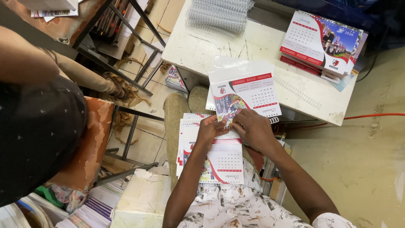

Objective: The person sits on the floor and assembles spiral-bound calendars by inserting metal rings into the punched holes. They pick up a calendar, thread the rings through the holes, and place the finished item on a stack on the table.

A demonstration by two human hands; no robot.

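Note:
A desk calendar sheet set (247, 95) leans from my lap up against the white table's edge, its wire binding (273, 120) showing at the lower right. My left hand (209, 128) and my right hand (253, 128) meet at the bottom edge of that calendar, fingers pinching it. Under my hands a stack of loose calendar pages (223, 162) rests on my knees.
The white table (202, 46) carries a pile of wire binding coils (219, 14) and a stack of finished calendars (322, 42). Another person in a dark shirt (36, 126) sits at my left on an orange chair (90, 143). More printed sheets (95, 209) lie on the floor.

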